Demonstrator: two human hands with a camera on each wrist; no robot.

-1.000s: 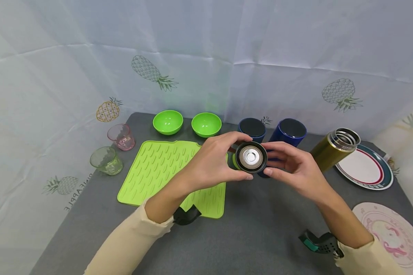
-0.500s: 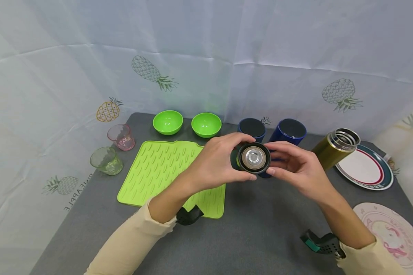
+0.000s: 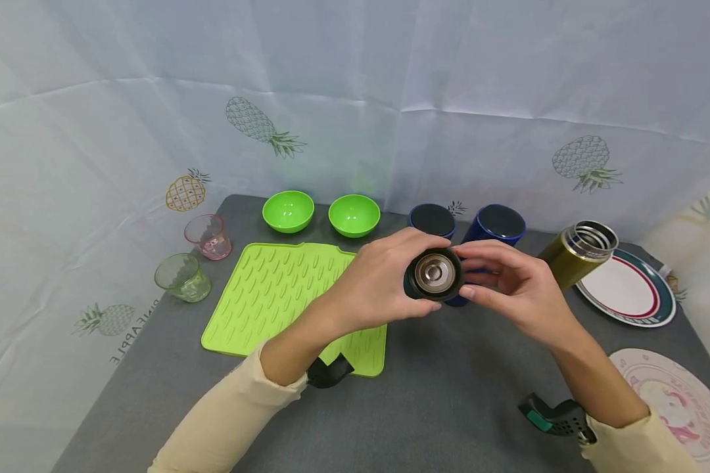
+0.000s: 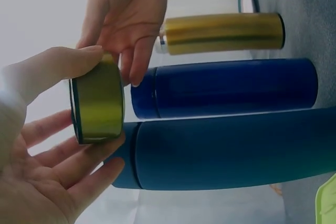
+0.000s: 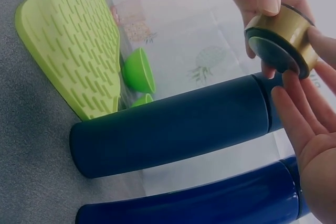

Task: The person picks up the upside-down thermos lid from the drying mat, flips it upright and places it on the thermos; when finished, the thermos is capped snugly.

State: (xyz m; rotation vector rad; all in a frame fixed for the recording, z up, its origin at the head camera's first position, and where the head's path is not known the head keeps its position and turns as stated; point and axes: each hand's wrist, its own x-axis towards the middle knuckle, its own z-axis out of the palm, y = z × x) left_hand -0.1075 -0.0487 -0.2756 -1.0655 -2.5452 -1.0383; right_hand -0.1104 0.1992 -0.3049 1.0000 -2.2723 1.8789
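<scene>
My left hand (image 3: 378,279) grips a gold bottle lid (image 4: 100,106) from the left, thumb on one side and fingers on the other. From the right, the thumb and fingertips of my right hand (image 3: 517,286) pinch the same lid. In the head view the lid (image 3: 435,272) shows its underside, a silvery round inside within a black ring. It is held up above the table, in front of two tall blue bottles. To the right of my right hand stands the gold thermos bottle (image 3: 574,256), uncapped, its steel mouth bare.
The dark blue bottle (image 4: 231,87) and the teal-blue bottle (image 4: 236,150) stand close behind my hands. A green drying mat (image 3: 272,295), two green bowls (image 3: 288,211) and two glasses (image 3: 183,279) are left. A rimmed plate (image 3: 621,289) and pink round mat (image 3: 674,401) lie right.
The lid has tilted in my fingers and its silvery inside now looks darker. Both hands have shifted slightly right with it. The other things have stayed in place.
</scene>
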